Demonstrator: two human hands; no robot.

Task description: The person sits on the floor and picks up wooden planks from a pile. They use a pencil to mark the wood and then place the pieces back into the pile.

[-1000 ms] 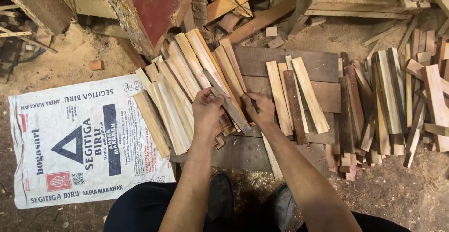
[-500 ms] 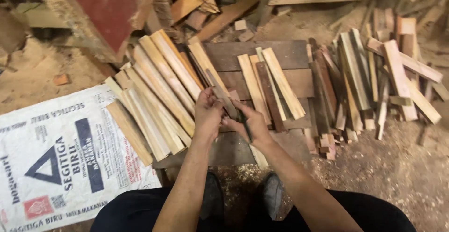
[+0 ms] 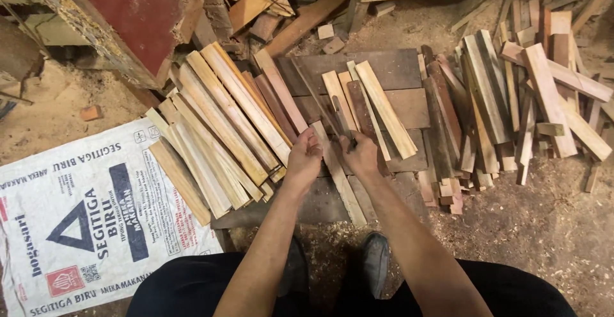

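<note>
From the head camera, looking straight down, the left hand (image 3: 304,159) is curled around the near part of a pale wooden slat (image 3: 338,173) that lies lengthwise on a dark plank base (image 3: 390,67) set on the floor; the fingers wrap over the slat's left edge. The right hand (image 3: 360,156) is closed in a fist just beside it, gripping a thin dark tool (image 3: 339,118) whose narrow shaft points away from the person across the planks; what kind of tool it is cannot be told. The two hands are almost touching. To the left of them a fan of long pale slats (image 3: 220,122) lies side by side, its far ends under a red board (image 3: 125,10). A white woven sack (image 3: 89,214) with blue and red print lies flat on the sawdust-covered floor (image 3: 550,227) at the left; whether anything is in it cannot be told. Beyond the right hand three lighter slats (image 3: 377,106) rest on the planks, and farther right is a loose heap of short mixed offcuts (image 3: 511,99). The toes of two dark shoes (image 3: 374,262) show below the hands.
</note>
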